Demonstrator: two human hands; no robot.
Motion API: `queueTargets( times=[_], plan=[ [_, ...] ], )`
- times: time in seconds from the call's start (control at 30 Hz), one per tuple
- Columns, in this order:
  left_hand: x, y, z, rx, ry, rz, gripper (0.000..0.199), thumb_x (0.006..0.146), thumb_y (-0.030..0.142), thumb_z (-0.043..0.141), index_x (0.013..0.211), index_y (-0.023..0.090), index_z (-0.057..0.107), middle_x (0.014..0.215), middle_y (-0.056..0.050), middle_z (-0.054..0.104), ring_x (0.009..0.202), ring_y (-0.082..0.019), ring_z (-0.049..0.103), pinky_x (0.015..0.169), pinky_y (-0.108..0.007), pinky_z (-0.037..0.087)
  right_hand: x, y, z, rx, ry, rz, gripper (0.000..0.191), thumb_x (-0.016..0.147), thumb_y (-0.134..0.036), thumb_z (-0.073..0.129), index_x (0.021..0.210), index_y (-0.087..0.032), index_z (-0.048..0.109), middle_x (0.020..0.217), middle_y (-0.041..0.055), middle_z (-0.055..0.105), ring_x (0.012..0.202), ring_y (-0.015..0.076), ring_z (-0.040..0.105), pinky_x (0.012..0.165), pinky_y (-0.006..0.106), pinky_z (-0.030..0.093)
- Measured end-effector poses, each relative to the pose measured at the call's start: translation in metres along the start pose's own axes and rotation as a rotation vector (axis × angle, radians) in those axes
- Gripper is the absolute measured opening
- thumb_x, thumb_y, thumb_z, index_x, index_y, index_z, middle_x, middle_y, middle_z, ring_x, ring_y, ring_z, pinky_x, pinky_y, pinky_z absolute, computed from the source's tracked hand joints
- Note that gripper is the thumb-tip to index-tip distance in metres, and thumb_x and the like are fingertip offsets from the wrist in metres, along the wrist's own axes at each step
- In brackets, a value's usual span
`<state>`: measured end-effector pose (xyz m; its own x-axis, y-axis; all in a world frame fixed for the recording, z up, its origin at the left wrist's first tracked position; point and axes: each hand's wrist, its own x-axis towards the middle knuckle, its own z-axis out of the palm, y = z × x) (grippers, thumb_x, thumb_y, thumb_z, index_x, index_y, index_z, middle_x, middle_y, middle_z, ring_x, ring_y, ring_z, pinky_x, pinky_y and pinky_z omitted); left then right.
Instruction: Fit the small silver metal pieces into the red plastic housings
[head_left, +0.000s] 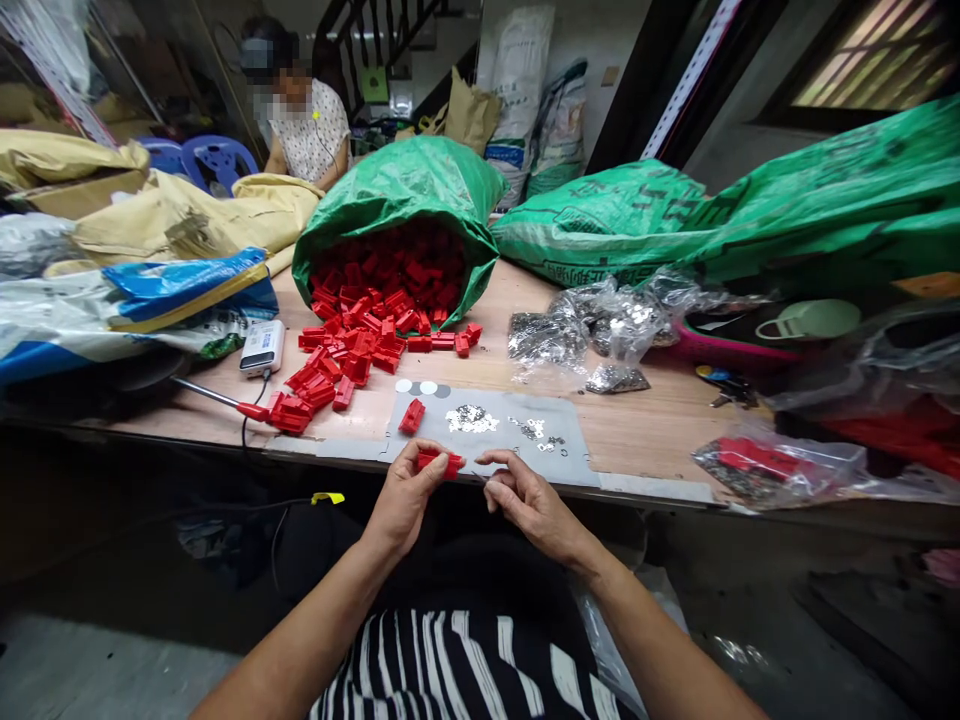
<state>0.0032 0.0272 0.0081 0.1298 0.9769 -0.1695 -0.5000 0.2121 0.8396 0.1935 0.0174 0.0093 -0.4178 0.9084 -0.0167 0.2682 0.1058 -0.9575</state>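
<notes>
At the table's front edge, my left hand [405,495] grips a small red plastic part [450,464] between thumb and fingers. Just to its right is my right hand [529,505], its fingers curled in a pinch. Something thin and dark seems to stick out from that pinch, too small to name. Beyond both hands lies a grey mat [574,450]. On it rest a single red plastic part [412,416], a heap of flat silvery metal pieces [471,418] and a looser scatter of small metal pieces [532,429].
Red parts [360,350] spill from a green sack [420,175] onto the table. Clear bags of metal pieces [592,325] lie right of it. A white power bank [262,347] and a red-handled tool [251,410] are at left. Another person [311,130] sits behind.
</notes>
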Motion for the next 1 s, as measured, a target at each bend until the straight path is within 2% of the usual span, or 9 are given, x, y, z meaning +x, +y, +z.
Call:
queueTargets(
  times=[0.1,0.23,0.33,0.53,0.7,0.83,1.0],
  plan=[
    [-0.007,0.004,0.005,-0.274,-0.068,-0.216,0.018,0.077,0.026,0.071,0.075,0.015,0.057,0.081,-0.003,0.07,0.087,-0.019,0.069,0.092,-0.032,0.047,-0.002,-0.008,0.003,0.003,-0.035,-0.032,0.047,0.095,-0.031,0.045,0.14,-0.022,0.035,0.063,-0.0056,0.05,0.059,0.0109,0.046,0.064,0.025,0.04],
    [-0.013,0.005,0.006,-0.393,-0.012,-0.342,0.01,0.082,0.021,0.065,0.082,0.012,0.063,0.084,-0.007,0.072,0.084,-0.02,0.071,0.092,-0.034,0.05,0.0,-0.012,0.007,0.01,-0.07,-0.054,0.045,0.094,-0.036,0.046,0.136,-0.02,0.044,0.064,-0.0042,0.049,0.06,0.0111,0.046,0.062,0.025,0.039],
    [-0.015,0.006,0.008,-0.429,0.026,-0.406,0.012,0.087,0.019,0.057,0.085,0.009,0.064,0.086,-0.01,0.073,0.085,-0.021,0.071,0.092,-0.035,0.051,0.002,-0.012,0.007,0.021,-0.067,-0.07,0.042,0.095,-0.039,0.046,0.132,-0.019,0.048,0.066,-0.0032,0.05,0.06,0.0111,0.047,0.059,0.024,0.039],
    [-0.016,0.004,0.014,-0.507,0.049,-0.42,0.019,0.091,0.017,0.05,0.087,0.006,0.066,0.086,-0.011,0.073,0.081,-0.018,0.071,0.095,-0.036,0.05,0.003,-0.013,0.005,-0.09,0.0,-0.091,0.033,0.094,-0.036,0.047,0.121,-0.02,0.056,0.068,-0.0018,0.055,0.06,0.0115,0.051,0.061,0.024,0.042],
    [-0.015,0.0,0.011,-0.482,0.08,-0.432,0.02,0.091,0.021,0.051,0.09,0.007,0.066,0.085,-0.012,0.073,0.083,-0.02,0.071,0.094,-0.037,0.05,0.002,-0.012,0.007,-0.113,-0.043,-0.086,0.038,0.094,-0.035,0.046,0.129,-0.02,0.051,0.067,-0.0021,0.055,0.058,0.0121,0.05,0.058,0.023,0.042],
    [-0.016,0.001,0.01,-0.491,0.086,-0.423,0.022,0.092,0.02,0.049,0.087,0.007,0.066,0.085,-0.012,0.074,0.082,-0.02,0.072,0.092,-0.036,0.051,0.001,-0.011,0.009,-0.141,-0.005,-0.087,0.037,0.094,-0.037,0.047,0.126,-0.02,0.053,0.068,-0.0014,0.056,0.059,0.0124,0.05,0.06,0.023,0.042],
    [-0.018,0.0,0.012,-0.527,0.097,-0.452,0.025,0.093,0.02,0.047,0.087,0.006,0.066,0.085,-0.012,0.074,0.081,-0.02,0.072,0.092,-0.036,0.051,0.001,-0.013,0.006,-0.093,-0.059,-0.082,0.036,0.095,-0.036,0.046,0.126,-0.02,0.054,0.071,-0.0013,0.058,0.061,0.0118,0.051,0.06,0.023,0.044]
  ],
)
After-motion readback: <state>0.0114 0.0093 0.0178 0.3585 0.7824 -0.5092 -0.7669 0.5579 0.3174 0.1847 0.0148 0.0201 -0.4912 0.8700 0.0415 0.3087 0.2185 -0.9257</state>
